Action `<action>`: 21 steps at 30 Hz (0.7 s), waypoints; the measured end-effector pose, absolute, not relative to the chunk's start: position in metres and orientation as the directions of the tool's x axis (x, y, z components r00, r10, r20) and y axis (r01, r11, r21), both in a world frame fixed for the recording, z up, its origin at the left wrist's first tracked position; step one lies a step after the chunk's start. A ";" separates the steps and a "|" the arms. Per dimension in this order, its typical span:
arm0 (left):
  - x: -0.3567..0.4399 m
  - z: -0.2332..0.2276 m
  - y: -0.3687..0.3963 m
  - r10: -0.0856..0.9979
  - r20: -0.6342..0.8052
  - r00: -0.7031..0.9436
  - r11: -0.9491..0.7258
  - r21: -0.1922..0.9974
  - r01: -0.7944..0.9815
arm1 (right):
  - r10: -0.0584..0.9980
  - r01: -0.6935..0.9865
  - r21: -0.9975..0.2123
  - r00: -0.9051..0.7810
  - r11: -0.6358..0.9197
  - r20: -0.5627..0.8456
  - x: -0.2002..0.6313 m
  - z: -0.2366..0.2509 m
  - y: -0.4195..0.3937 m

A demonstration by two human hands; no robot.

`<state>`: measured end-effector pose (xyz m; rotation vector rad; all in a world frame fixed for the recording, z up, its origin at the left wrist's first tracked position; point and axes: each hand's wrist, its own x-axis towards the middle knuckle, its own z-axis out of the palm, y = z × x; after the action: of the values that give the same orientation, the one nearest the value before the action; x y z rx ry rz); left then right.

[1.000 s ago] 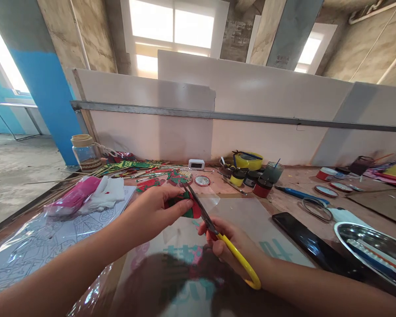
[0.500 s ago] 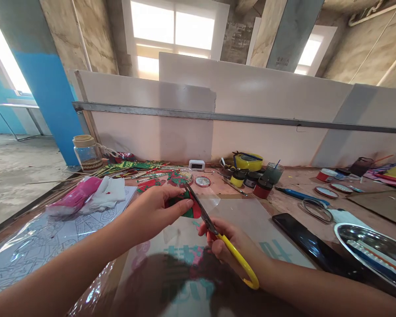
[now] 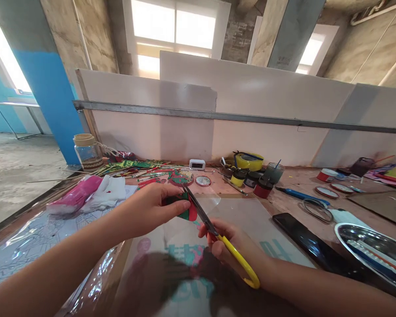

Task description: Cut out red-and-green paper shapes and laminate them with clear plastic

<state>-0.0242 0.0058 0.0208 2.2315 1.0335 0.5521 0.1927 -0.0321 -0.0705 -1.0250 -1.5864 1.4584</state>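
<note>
My left hand (image 3: 158, 204) pinches a small red and green painted piece (image 3: 192, 211) between thumb and fingers; its exact kind does not show. Yellow-handled scissors (image 3: 240, 260) are in my right hand (image 3: 229, 242), with fingers in the handle loops. The dark blades point up and away, lying along the piece's right edge close to my left fingertips. Both hands are above a translucent sheet (image 3: 251, 220) with teal and pink markings. My left fingers cover part of the piece.
Beyond the hands stand a dish of glitter (image 3: 203, 180), a small white clock (image 3: 197, 164) and paint jars (image 3: 263, 187). A black phone (image 3: 303, 237) and a metal tray (image 3: 343, 233) lie to the right. On the left are a pink packet (image 3: 74, 193) and line drawings under plastic (image 3: 26, 246).
My left hand has shifted slightly left with the painted piece, and less of its red part shows beside the blades. My right hand and the scissors stay nearly in place.
</note>
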 end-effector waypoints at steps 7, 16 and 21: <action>-0.028 0.026 0.005 0.757 0.056 0.651 -0.537 0.619 0.573 | 0.900 0.098 -0.995 -0.434 0.025 -0.020 0.194 -0.075 -0.026; -0.039 0.032 0.007 0.668 -0.102 0.737 -0.604 0.504 0.617 | 0.861 0.520 -0.788 -0.509 0.330 0.025 0.247 -0.026 0.003; -0.034 0.039 -0.006 0.601 -0.152 0.785 -0.597 0.567 0.567 | 0.903 0.823 -0.394 -0.427 0.409 0.046 0.272 -0.032 0.029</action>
<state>-0.0342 -0.0063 0.0391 2.3628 0.8647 0.0720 0.2721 0.0287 -0.0319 -1.5142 -2.4153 0.4600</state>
